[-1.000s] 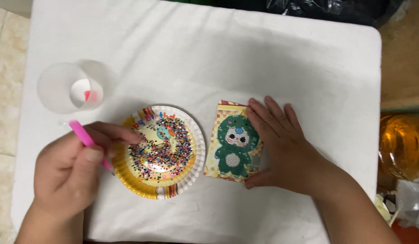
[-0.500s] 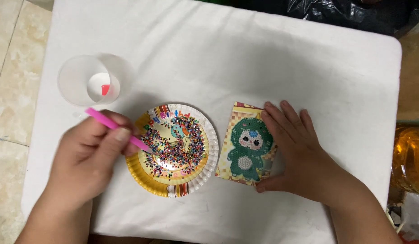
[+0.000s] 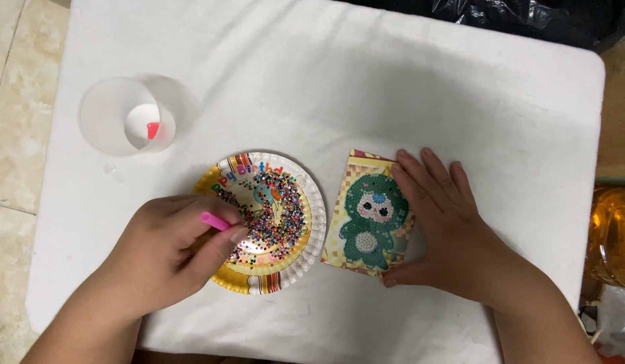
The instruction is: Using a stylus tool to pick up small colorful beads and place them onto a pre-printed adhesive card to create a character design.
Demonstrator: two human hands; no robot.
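Pinched between thumb and fingers of the left hand point(image 3: 167, 253) is a pink applicator pen point(image 3: 215, 220), its tip down among the multicoloured beads point(image 3: 275, 216) heaped in a yellow-rimmed paper party plate point(image 3: 305, 259) near the middle of the white-covered table point(image 3: 366, 87). Just right of the plate lies a bead-art card point(image 3: 373, 214) showing a green creature — the right hand point(image 3: 447, 232) rests flat and open along its right edge, gripping nothing. Far left stands a translucent plastic cup point(image 3: 120, 114).
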